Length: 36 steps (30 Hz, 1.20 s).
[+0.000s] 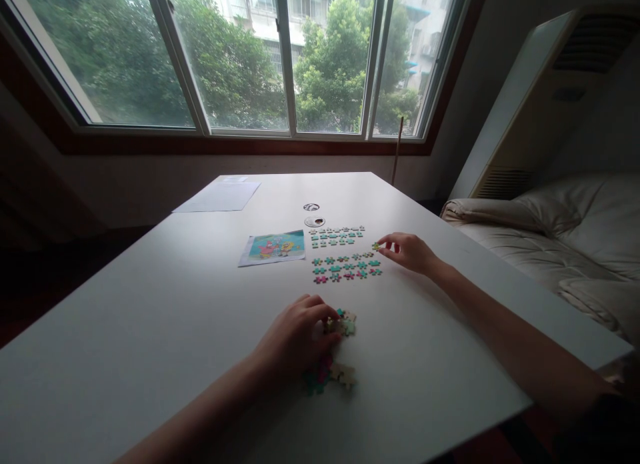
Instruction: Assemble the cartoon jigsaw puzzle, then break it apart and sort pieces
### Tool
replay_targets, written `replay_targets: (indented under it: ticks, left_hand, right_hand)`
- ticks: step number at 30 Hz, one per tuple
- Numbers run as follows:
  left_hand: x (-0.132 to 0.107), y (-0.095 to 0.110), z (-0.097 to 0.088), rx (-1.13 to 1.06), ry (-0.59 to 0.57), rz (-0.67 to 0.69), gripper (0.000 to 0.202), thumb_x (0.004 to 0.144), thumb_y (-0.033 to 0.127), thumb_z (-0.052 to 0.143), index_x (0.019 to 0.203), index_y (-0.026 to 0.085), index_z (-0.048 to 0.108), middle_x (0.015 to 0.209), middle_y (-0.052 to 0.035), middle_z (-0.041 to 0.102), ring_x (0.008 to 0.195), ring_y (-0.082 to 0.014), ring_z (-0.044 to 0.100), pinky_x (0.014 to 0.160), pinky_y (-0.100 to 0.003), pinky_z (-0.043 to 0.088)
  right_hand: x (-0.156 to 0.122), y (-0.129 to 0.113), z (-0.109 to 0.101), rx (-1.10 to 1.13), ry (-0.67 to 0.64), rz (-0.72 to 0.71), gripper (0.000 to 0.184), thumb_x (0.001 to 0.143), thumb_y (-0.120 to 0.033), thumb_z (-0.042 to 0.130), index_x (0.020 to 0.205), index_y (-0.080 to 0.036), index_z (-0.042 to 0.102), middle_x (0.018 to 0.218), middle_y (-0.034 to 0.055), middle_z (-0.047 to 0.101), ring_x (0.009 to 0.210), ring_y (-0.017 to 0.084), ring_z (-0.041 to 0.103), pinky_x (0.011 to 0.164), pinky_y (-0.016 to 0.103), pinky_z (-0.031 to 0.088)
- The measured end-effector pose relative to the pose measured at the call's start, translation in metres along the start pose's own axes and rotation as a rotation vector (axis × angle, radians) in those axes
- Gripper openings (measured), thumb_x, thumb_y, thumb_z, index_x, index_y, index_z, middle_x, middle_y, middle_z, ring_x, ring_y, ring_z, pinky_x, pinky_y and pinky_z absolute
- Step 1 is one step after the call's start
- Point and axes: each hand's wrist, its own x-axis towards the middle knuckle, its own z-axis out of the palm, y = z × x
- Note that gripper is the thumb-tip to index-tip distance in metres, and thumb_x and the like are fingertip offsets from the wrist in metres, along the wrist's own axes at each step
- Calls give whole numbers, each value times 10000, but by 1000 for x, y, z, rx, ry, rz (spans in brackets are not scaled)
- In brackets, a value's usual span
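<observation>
My left hand point(295, 337) rests on the white table point(150, 304) with its fingers curled over a small heap of loose puzzle pieces point(340, 347). My right hand point(410, 251) reaches out to the right end of the laid-out puzzle pieces point(345, 254) and pinches a single greenish piece point(376, 246) between thumb and fingertips. Those pieces lie spread in neat rows. A colourful cartoon reference picture point(273, 247) lies flat just left of the rows.
Two small round objects point(313, 215) sit beyond the rows. A sheet of paper point(218, 196) lies at the table's far left. A cushioned sofa point(560, 237) stands to the right, a standing air conditioner point(550, 97) behind it, and wide windows point(250, 57) ahead.
</observation>
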Motion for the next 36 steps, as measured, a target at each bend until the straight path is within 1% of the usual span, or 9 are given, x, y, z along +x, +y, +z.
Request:
replay_targets:
  ticks: [4,10,15,19,22,25,28,32,36]
  left_hand:
    - [0,0,0,-25,20,14,155,720,174,596,863,218,636,846,-27,593,820,-178,540,732,-285,437]
    - [0,-1,0,-67,46,34,87,756,203,563,813,205,629,808,-22,584,765,-154,539,693,-258,433]
    - [1,2,-4,-141,44,8,69,748,196,554,755,183,621,757,-9,573,660,-116,520,606,-213,414]
    - [2,1,-7,-231,65,-55,87,748,225,551,754,180,625,645,17,578,575,-97,491,549,-195,386]
    - [2,-1,-9,-356,66,-111,144,778,278,530,775,167,621,571,22,604,525,-92,494,526,-198,380]
    - [2,-2,-10,-452,78,-140,184,785,314,534,786,150,617,625,-7,653,567,-110,548,546,-214,402]
    - [3,-2,-11,-471,120,-155,190,772,323,564,791,143,623,692,-26,669,634,-128,578,573,-226,422]
    - [4,-5,-12,-524,166,-177,199,761,331,582,803,144,635,738,-36,676,678,-142,601,608,-244,461]
    - [4,-9,-11,-601,195,-195,161,753,287,588,800,140,631,771,-43,684,729,-156,622,674,-269,490]
  right_hand:
    - [-1,21,8,-3,-59,85,251,778,-358,517,913,-199,656,776,23,634,606,105,526,577,221,396]
    - [0,29,14,-6,-84,86,262,777,-365,514,906,-200,671,794,33,620,628,111,527,622,238,399]
    - [0,29,15,17,-82,70,290,769,-316,520,1005,-191,634,812,32,619,616,108,524,625,242,405]
    - [0,23,15,24,-74,38,233,776,-294,505,920,-206,665,792,25,606,602,101,516,624,237,408]
    - [0,20,15,30,-70,29,223,773,-284,508,905,-210,672,782,23,600,596,98,513,631,238,410]
    - [0,20,16,28,-71,33,218,771,-283,513,900,-211,673,781,21,600,600,99,514,632,238,410]
    - [0,20,16,23,-67,37,211,773,-286,517,893,-208,671,799,23,606,607,98,518,631,236,414]
    - [0,7,12,26,-15,-20,200,770,-268,533,908,-199,661,832,30,616,614,96,533,637,238,425]
    - [-4,-35,7,97,34,-187,161,791,-232,526,880,-193,655,823,33,633,665,100,563,650,234,438]
